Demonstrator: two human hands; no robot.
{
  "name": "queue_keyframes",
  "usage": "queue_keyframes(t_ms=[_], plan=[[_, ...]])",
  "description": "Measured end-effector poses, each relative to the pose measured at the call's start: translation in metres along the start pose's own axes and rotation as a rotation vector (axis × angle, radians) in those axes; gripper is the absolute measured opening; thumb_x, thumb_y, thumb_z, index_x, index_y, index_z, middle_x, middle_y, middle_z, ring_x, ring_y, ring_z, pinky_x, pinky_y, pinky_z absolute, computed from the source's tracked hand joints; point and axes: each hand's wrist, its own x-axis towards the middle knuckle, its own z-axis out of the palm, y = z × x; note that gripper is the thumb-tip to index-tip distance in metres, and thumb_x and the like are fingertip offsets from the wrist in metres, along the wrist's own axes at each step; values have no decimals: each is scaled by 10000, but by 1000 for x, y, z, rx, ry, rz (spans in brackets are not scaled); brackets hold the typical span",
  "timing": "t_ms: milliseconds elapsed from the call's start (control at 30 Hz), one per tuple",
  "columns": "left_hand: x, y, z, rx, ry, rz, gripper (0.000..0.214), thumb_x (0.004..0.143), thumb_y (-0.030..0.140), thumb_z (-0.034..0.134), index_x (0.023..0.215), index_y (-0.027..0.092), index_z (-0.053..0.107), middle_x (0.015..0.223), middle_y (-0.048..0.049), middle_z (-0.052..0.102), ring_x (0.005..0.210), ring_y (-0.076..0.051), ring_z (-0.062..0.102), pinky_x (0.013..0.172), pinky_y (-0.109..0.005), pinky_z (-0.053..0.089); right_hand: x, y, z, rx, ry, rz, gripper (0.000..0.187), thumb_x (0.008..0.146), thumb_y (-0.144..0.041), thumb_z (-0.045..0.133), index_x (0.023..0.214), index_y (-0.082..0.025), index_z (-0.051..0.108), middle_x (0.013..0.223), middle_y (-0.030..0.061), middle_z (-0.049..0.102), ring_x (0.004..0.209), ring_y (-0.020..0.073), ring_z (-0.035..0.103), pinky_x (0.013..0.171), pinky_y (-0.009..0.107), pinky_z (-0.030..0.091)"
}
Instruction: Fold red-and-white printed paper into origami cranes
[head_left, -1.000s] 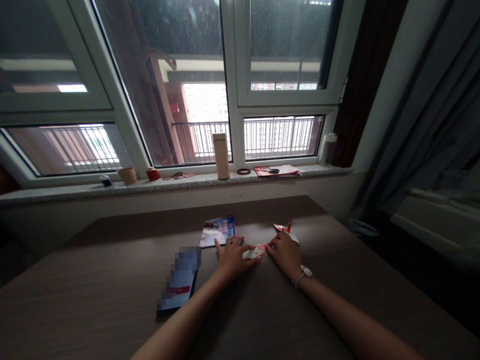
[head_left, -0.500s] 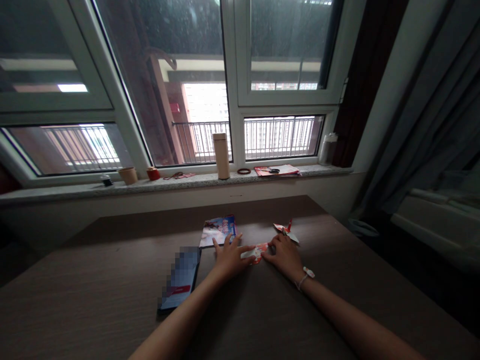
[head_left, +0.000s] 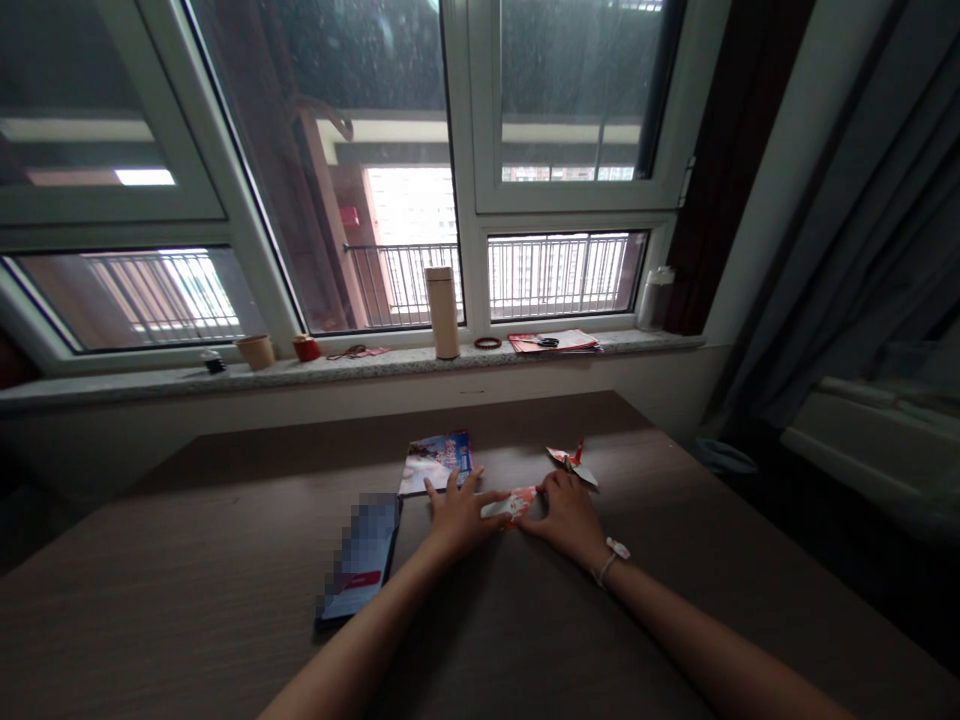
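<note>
A small folded red-and-white paper (head_left: 511, 504) lies on the dark wooden table (head_left: 187, 580), between both hands. My left hand (head_left: 459, 516) lies flat beside it, fingers spread, with the thumb pressing its left end. My right hand (head_left: 568, 517) is curled, fingertips pinching the paper's right end against the table. A folded paper crane (head_left: 574, 463) stands just behind my right hand. A colourful printed sheet (head_left: 435, 462) lies behind my left hand.
A phone (head_left: 360, 566) lies left of my left arm. On the windowsill (head_left: 112, 380) stand a tall beige flask (head_left: 442, 312), a cup (head_left: 256, 351), a red pot (head_left: 305, 348), scissors on red paper (head_left: 553, 341) and a jar (head_left: 654, 297). A curtain (head_left: 847, 230) hangs at the right.
My right hand has slid slightly left along the folded paper, and its wrist has moved a little down. My left hand has barely moved.
</note>
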Motion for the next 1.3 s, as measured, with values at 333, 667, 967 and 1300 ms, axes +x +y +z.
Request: queue_keyframes(t_ms=[333,667,967,1300], plan=[[-1,1,1,-20,5,-8,390,809,643,535,1178,526,589,1512,9,347,1410,-395,165,999,-759,-87,-1,9,5,61,15,-53,602,635,-670,678,976,-175,632,1047,103,581,1013,274,515,890,355,403],[-2,1,10,-50,73,27,375,801,626,562,1119,443,636,1470,4,407,1391,-362,220,1014,-758,-67,8,26,7,338,37,-51,168,829,-277,587,876,-218,738,985,53,638,1015,208,537,950,329,388],[-1,-1,13,-37,31,29,423,813,649,513,1178,446,586,1493,11,375,1396,-377,201,1015,-768,-13,0,18,1,323,-48,-189,117,797,-297,660,843,-334,761,1069,24,607,1100,206,481,998,348,348],[0,0,9,-36,-14,29,429,820,635,518,1190,427,580,1522,21,324,1401,-392,170,1024,-754,-30,3,17,3,168,-2,-91,171,826,-343,623,920,-307,762,1062,56,604,1056,213,522,954,321,391]])
